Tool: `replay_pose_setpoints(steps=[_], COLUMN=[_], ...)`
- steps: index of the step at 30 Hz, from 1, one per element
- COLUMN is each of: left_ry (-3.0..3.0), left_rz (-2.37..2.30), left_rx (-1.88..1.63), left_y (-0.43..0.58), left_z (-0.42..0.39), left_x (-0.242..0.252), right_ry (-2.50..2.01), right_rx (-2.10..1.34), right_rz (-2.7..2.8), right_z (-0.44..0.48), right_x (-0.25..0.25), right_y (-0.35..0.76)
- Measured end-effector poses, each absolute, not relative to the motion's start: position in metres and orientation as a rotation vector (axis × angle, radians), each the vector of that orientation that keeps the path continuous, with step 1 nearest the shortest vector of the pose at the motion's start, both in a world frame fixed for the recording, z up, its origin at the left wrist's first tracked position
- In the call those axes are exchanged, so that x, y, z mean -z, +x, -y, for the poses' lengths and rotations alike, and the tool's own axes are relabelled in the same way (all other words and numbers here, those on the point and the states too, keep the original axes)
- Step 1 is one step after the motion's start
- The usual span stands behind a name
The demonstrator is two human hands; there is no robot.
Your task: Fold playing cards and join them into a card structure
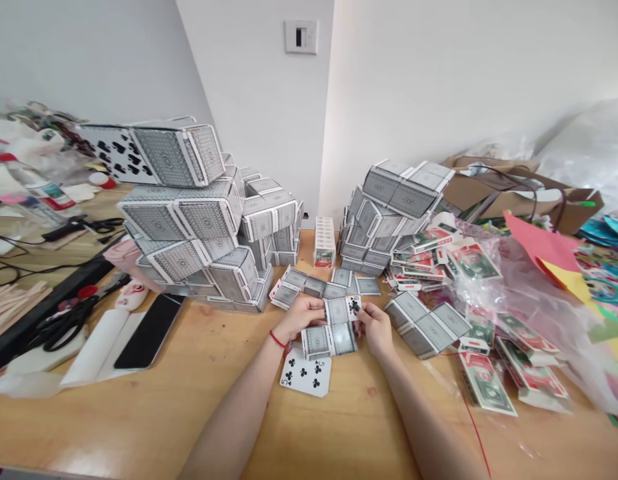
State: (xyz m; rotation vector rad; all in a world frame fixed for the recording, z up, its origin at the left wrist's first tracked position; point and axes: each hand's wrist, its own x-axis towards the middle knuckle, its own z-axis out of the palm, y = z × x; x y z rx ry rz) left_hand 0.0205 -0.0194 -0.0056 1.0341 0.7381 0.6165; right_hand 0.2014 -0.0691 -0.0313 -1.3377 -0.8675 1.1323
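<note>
My left hand (301,319) has its fingers closed at the left side of a small structure of folded playing cards (341,339), low in the middle of the table. On the structure's right, my right hand (375,327) pinches a card (354,307) that shows black clubs at its corner. A five of clubs (306,375) lies face up just below my left hand. Behind my hands sit more folded cards (315,285) with grey patterned backs. A joined block of card boxes (427,323) rests to the right of my right hand.
Tall card-box stacks stand at the left (183,220) and right (389,213). A phone (149,331) and black scissors (66,323) lie left. Red-and-green card packs (486,383), plastic wrap and coloured paper (531,247) cover the right side.
</note>
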Motion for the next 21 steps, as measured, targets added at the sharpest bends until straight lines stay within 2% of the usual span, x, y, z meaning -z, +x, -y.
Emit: replay_pose_setpoints(steps=[8,21], left_ry=[1.032,1.067], left_rz=[-0.762,-0.75], left_rx=[-0.605,-0.589], left_y=[0.0161,0.02], left_z=[0.0162,0.018], left_x=[0.0074,0.0085], right_ry=[-1.259,-1.369], right_rx=[-1.271,-1.182], right_rz=[0.857,1.095], right_z=[0.0676,0.0687], right_x=[0.0275,0.0265], right_y=[0.2088,0.2053])
